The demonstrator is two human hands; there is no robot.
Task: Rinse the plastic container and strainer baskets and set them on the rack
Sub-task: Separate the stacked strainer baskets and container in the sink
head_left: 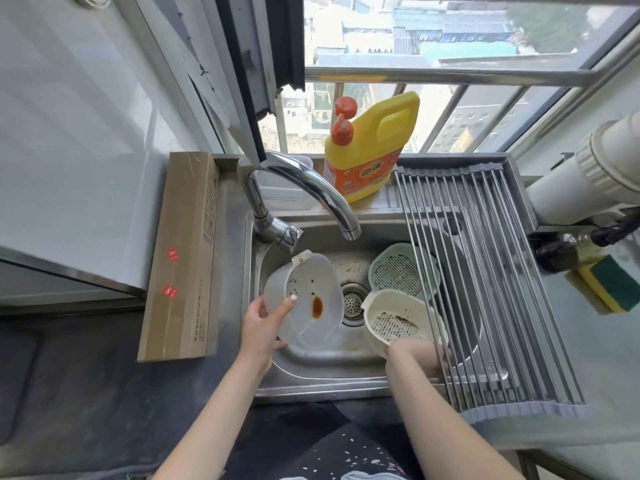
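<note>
Left hand [263, 322] grips the tilted, sauce-stained plastic container [304, 299]; right hand [414, 355] holds the cream strainer basket [398, 323], crusted brown inside.

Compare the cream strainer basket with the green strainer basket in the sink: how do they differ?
The cream strainer basket is held by the right hand; the green strainer basket lies untouched behind it. The cream one shows brown residue on its mesh; the green one's mesh looks cleaner. The cream one sits left of the rack; the green one is partly under its bars. Both have perforated bottoms.
</note>
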